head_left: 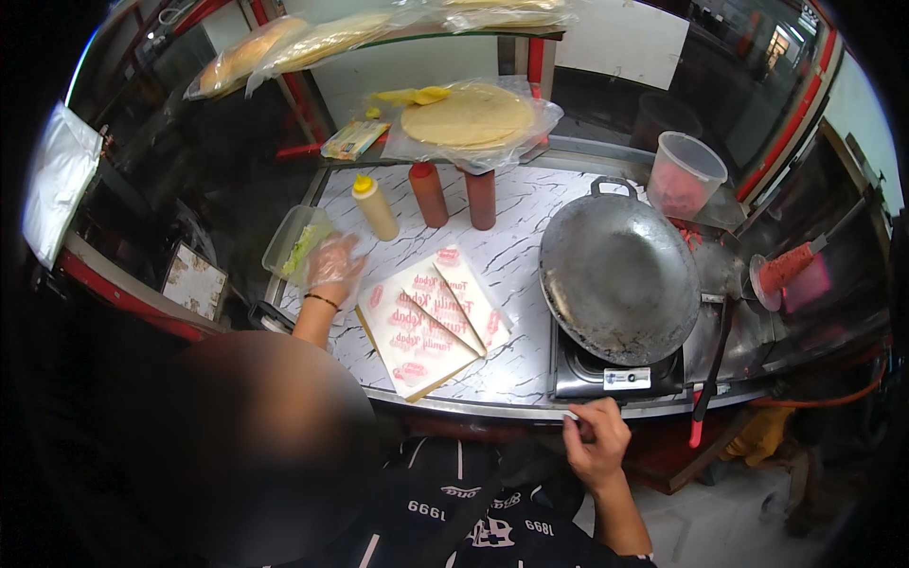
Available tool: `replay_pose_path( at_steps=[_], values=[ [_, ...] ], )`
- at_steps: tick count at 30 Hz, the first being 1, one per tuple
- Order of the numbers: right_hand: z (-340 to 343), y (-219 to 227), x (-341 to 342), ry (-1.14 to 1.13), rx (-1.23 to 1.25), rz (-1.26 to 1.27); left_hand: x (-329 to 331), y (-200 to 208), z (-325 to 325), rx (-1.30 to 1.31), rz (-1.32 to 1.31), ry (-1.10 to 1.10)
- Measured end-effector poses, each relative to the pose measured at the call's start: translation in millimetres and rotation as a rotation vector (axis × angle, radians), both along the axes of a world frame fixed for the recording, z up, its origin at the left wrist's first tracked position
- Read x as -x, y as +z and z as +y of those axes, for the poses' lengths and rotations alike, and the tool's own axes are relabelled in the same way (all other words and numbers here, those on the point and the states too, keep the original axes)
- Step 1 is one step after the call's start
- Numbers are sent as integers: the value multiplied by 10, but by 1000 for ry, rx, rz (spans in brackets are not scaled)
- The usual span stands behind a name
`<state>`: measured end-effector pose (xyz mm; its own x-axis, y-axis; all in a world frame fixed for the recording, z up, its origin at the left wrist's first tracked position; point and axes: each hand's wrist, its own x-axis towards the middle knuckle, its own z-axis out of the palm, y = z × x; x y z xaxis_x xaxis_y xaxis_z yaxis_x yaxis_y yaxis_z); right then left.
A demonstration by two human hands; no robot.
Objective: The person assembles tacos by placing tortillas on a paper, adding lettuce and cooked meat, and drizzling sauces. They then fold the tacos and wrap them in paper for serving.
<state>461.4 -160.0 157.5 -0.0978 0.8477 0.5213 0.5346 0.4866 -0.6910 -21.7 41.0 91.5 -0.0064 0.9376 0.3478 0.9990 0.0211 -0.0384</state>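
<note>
My left hand, in a thin clear plastic glove, is at the right rim of a clear container holding shredded green lettuce. Its fingers look spread, though slightly blurred, and I see nothing in them. Beside it lies a stack of white wrapping paper with red print, its top sheets showing slanted folds. My bare right hand is at the counter's front edge, fingers curled and thumb near the index finger. A tiny white spot shows at the fingertips; what it is cannot be told. A blurred patch hides my left upper arm.
Behind the paper stand a pale sauce bottle and two red ones. A large black pan sits on a stove. Right of it are a bucket and a long-handled tool. Flatbreads lie at the back.
</note>
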Motion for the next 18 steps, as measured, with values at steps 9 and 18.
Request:
replay_pose_path(
  at_steps=[9,18],
  values=[
    [-146,-31,-892,-116,-165,45,-1856,1337,1436,-189,-327,-418],
    [-328,-213,-1267,-319,-121,136,-1849,1712,1488,-34,-32,-363]
  ],
)
